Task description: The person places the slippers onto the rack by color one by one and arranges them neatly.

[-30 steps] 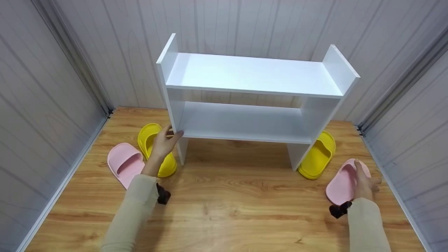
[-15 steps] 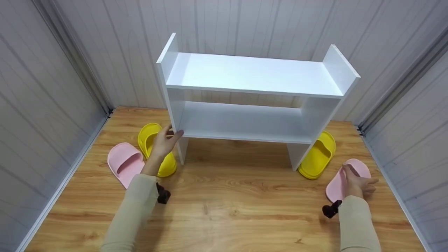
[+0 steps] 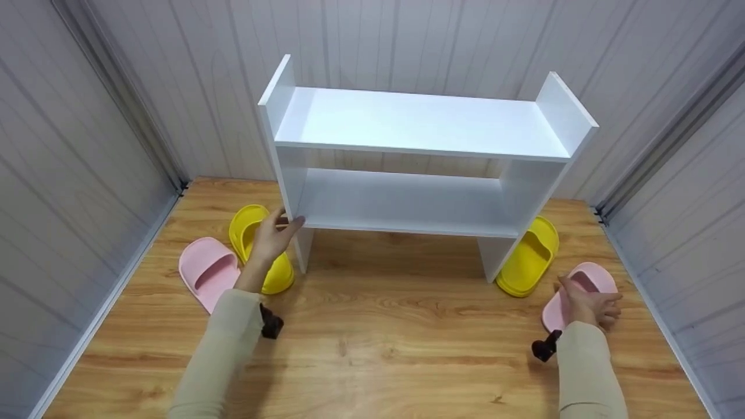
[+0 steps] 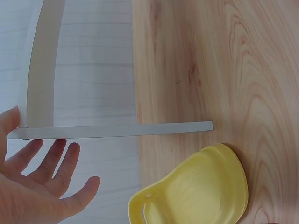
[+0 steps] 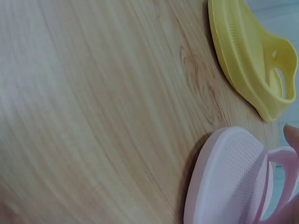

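My left hand (image 3: 269, 237) holds the left side panel of a white two-tier shelf (image 3: 407, 201). In the left wrist view its thumb lies on one face of the panel (image 4: 163, 129), several fingers against the other. Over a pink slipper (image 3: 600, 278) at the right, my right hand (image 3: 586, 304) has its fingers spread and partly hides the strap and sole. Only the thumb and a bit of that hand appear at the edge of the right wrist view, close by the pink strap (image 5: 283, 156).
A yellow slipper (image 3: 527, 265) stands against the shelf's right side. Left of the shelf lie another yellow slipper (image 3: 278, 278) and a pink slipper (image 3: 201, 259). All rest on a wood-look floor (image 3: 401, 355) between panelled walls (image 3: 75, 192).
My right hand has shifted left across the pink slipper, its thumb moving from the slipper's right part to its left edge. My left hand stays at the shelf panel.
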Available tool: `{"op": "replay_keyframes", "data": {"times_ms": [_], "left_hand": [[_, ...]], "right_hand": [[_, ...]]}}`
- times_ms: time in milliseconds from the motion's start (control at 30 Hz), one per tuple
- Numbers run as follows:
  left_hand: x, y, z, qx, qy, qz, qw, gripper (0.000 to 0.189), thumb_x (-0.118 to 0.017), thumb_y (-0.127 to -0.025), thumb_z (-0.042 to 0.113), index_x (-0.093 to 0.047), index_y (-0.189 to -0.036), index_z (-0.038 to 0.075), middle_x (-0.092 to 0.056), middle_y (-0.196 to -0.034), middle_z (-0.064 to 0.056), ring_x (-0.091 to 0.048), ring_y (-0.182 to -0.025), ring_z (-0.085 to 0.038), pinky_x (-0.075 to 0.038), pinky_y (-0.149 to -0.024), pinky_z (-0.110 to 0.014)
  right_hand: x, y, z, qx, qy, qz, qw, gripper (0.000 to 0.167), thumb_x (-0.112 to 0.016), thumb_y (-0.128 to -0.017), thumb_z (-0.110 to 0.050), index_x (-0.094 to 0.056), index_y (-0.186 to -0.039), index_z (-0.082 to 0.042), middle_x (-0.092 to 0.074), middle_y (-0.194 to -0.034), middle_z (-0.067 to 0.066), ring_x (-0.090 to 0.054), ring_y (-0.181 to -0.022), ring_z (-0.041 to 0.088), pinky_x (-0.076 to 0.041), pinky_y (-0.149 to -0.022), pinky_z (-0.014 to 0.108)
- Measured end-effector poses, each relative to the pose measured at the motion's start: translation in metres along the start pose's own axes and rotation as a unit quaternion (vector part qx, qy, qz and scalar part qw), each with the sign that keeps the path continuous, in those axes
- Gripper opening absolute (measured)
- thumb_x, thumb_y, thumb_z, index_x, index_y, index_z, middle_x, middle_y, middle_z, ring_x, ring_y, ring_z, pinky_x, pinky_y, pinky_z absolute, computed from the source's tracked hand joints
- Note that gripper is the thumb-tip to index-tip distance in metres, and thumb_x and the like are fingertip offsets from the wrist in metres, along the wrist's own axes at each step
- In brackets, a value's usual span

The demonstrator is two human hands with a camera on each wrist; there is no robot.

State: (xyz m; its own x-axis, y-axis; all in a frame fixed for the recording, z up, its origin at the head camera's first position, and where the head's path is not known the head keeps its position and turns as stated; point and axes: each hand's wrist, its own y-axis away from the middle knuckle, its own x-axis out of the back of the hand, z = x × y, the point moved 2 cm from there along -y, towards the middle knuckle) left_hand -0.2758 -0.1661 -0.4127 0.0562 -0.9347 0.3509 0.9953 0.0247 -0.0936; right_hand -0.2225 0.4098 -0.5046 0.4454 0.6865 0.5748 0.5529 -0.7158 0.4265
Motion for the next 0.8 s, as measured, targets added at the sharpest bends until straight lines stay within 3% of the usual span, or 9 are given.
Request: {"op": "replay_keyframes", "data": {"times_ms": [300, 633, 800], "left_hand": [[0.001, 0.001, 0.001, 0.025, -0.018, -0.003, 0.9995, 0.051, -0.054, -0.088, 0.025, -0.039, -0.13, 0.0, -0.046, -0.12, -0.023, -0.046, -0.107, -0.034, -0.04, -0.086, -0.043], [0.001, 0.001, 0.002, 0.022, -0.01, -0.004, 0.9997, 0.051, -0.054, -0.088, 0.023, -0.038, -0.13, -0.001, -0.046, -0.121, -0.022, -0.046, -0.106, -0.033, -0.041, -0.085, -0.042], [0.001, 0.0, 0.001, 0.02, -0.011, -0.009, 0.9997, 0.051, -0.054, -0.088, 0.023, -0.038, -0.131, -0.001, -0.045, -0.123, -0.022, -0.045, -0.107, -0.033, -0.04, -0.086, -0.042]], "right_hand": [[-0.003, -0.002, 0.004, 0.025, 0.043, 0.03, 0.9983, 0.121, -0.063, -0.067, -0.057, 0.024, -0.134, -0.005, 0.009, -0.136, 0.032, 0.002, -0.122, 0.047, -0.003, -0.093, 0.062], [-0.01, -0.01, 0.007, 0.016, 0.102, 0.031, 0.9942, 0.117, -0.059, -0.071, -0.054, 0.031, -0.131, -0.006, 0.012, -0.136, 0.033, 0.002, -0.121, 0.049, -0.002, -0.092, 0.064], [-0.01, -0.012, 0.007, 0.018, 0.112, 0.043, 0.9926, 0.114, -0.058, -0.072, -0.051, 0.027, -0.132, -0.004, 0.004, -0.135, 0.034, -0.004, -0.12, 0.049, -0.007, -0.091, 0.063]]}}
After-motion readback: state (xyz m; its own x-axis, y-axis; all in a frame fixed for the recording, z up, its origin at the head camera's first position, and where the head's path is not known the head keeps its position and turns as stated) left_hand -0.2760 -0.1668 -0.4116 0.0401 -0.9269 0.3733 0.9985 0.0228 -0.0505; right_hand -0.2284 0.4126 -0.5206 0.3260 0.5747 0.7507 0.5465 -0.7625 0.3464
